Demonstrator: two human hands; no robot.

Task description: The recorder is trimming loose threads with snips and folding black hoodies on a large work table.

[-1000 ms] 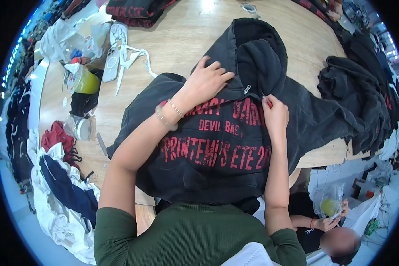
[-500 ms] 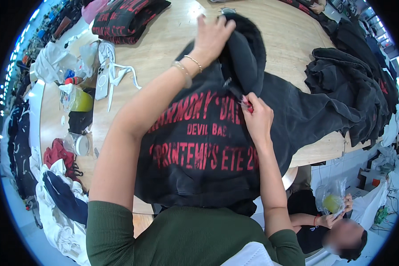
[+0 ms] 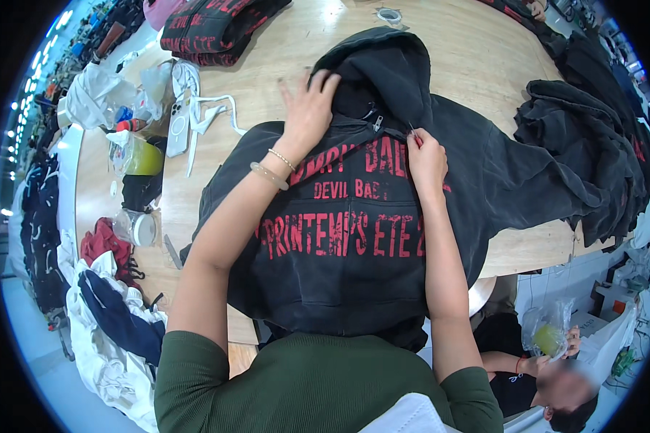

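Observation:
A black zip-up hoodie [image 3: 325, 281] with red lettering lies front up on the table, its lower edge near my body. My left hand [image 3: 309, 108] is over the left edge of the hood [image 3: 404, 72], fingers spread and a little blurred. Near the neckline, to the right of the zipper pull [image 3: 378, 123], my right hand [image 3: 427, 162] is closed around a small red-handled tool [image 3: 414, 138] with a thin dark tip. Most of that tool is hidden in the fingers. The hoodie's right sleeve [image 3: 549, 180] stretches out to the right.
Folded black garments [image 3: 213, 32] lie far left, and a dark garment pile [image 3: 578, 137] is at right. A phone [image 3: 178, 130], yellow drink [image 3: 143, 157], clear jar [image 3: 143, 229] and metal ruler [image 3: 172, 252] are at left. Another person [image 3: 513, 361] sits lower right holding a bagged drink.
My left hand has moved down and left from the top of the hood, which now lies more spread out. My right hand has shifted slightly up and right with the red-handled tool.

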